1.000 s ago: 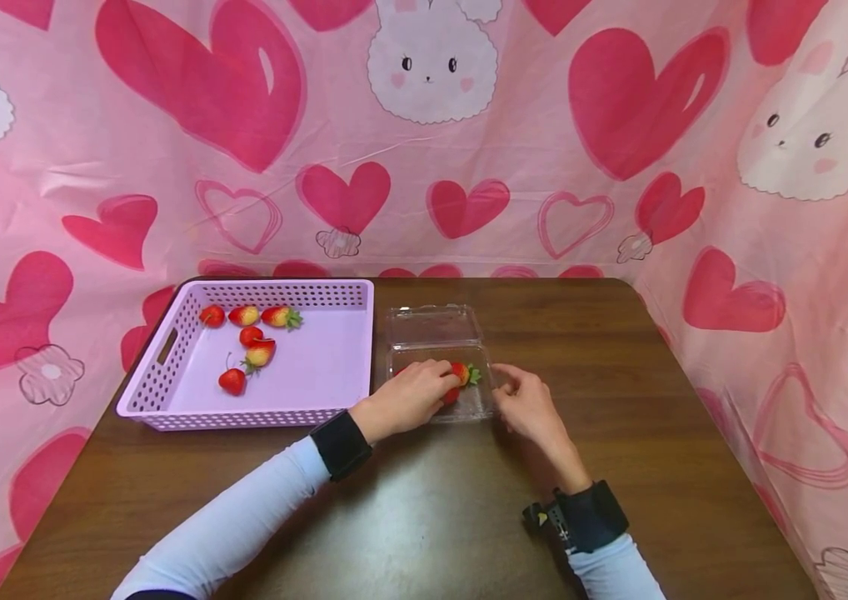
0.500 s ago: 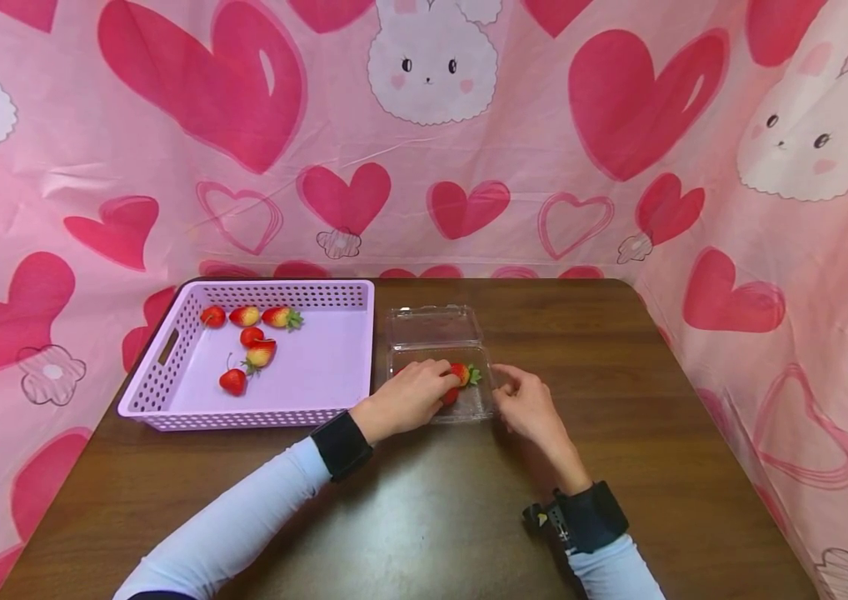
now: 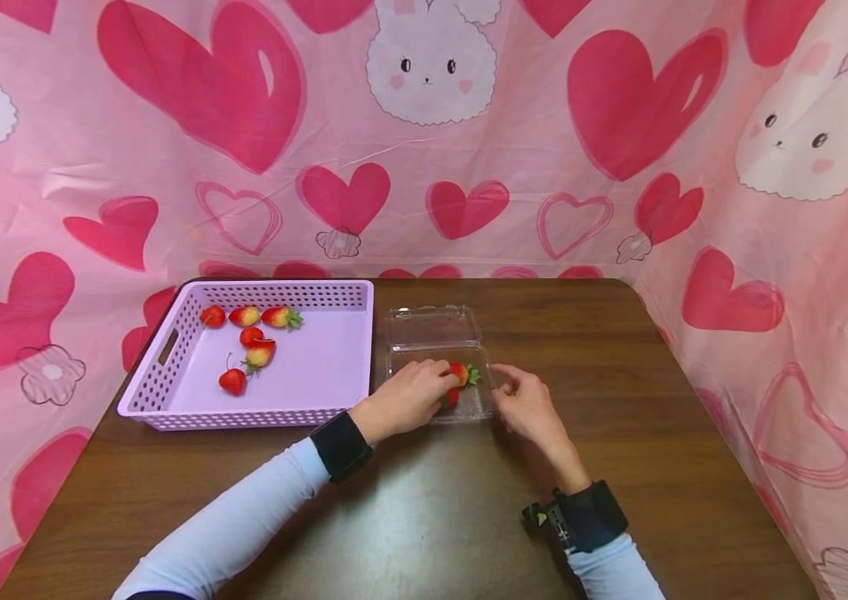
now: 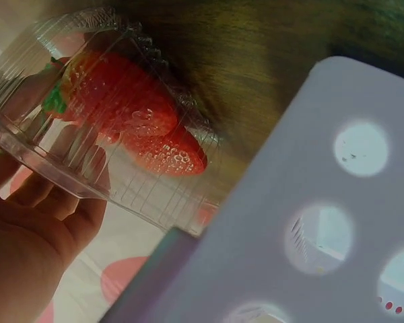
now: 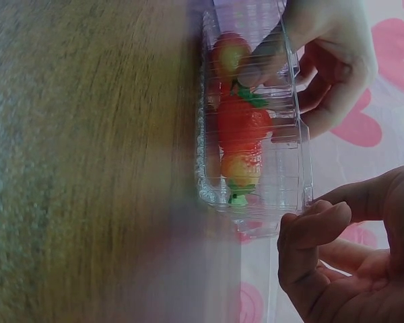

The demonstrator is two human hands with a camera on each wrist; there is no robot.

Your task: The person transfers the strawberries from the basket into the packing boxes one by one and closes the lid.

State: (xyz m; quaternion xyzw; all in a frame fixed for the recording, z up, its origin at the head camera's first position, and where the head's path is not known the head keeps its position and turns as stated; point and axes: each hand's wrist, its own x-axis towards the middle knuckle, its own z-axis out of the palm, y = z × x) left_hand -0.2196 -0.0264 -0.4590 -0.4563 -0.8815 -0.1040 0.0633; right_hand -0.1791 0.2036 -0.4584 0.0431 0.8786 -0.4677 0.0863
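A clear plastic clamshell box [image 3: 480, 407] stands with its lid [image 3: 433, 327] folded back. My left hand [image 3: 411, 395] reaches into it, thumb and fingers around a red strawberry [image 5: 244, 126] with green leaves. Another strawberry [image 3: 459, 373], yellowish near its leaves, lies beside those fingertips. A further red fruit [image 5: 230, 55] shows at the box's far end in the right wrist view. With thumb and index finger my right hand [image 3: 531, 406] pinches the box's right rim. Through the clear wall, the left wrist view shows red strawberries [image 4: 121, 94]; my left fingers partly hide the contents.
Left of the box is a lilac perforated basket [image 3: 319, 414] holding several strawberries [image 3: 259, 354] and cherries [image 3: 232, 382]. Both stand on a brown wooden table [image 3: 566, 333]. A pink heart-patterned cloth [image 3: 529, 125] hangs behind and at the sides.
The strawberry under my left fingertips has turned slightly, so some green shows at its near side. Both hands, the box and the basket stay practically in place.
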